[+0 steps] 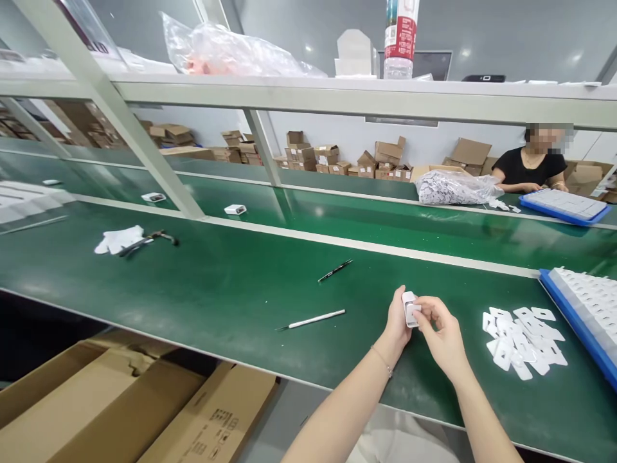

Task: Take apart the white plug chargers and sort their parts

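Observation:
In the head view, my left hand [396, 320] is closed around a small white plastic housing [408, 298], held upright just above the green bench. My right hand [442, 331] pinches a small white plate [414, 309] against the open face of that housing. Whether the plate is seated inside or only resting on it, I cannot tell. Right of my hands lies a loose pile of flat white plates [523, 341] with cut-outs. A white pen-like tool [315, 319] and a black pen-like tool [336, 271] lie to the left.
A blue tray [569, 315] of white parts stands at the right edge. White gloves [119, 240] and pliers [149, 242] lie at left. Beyond the divider, white housings [235, 209] sit on the green belt. A shelf [308, 96] crosses overhead. Across the line sits a person [527, 168].

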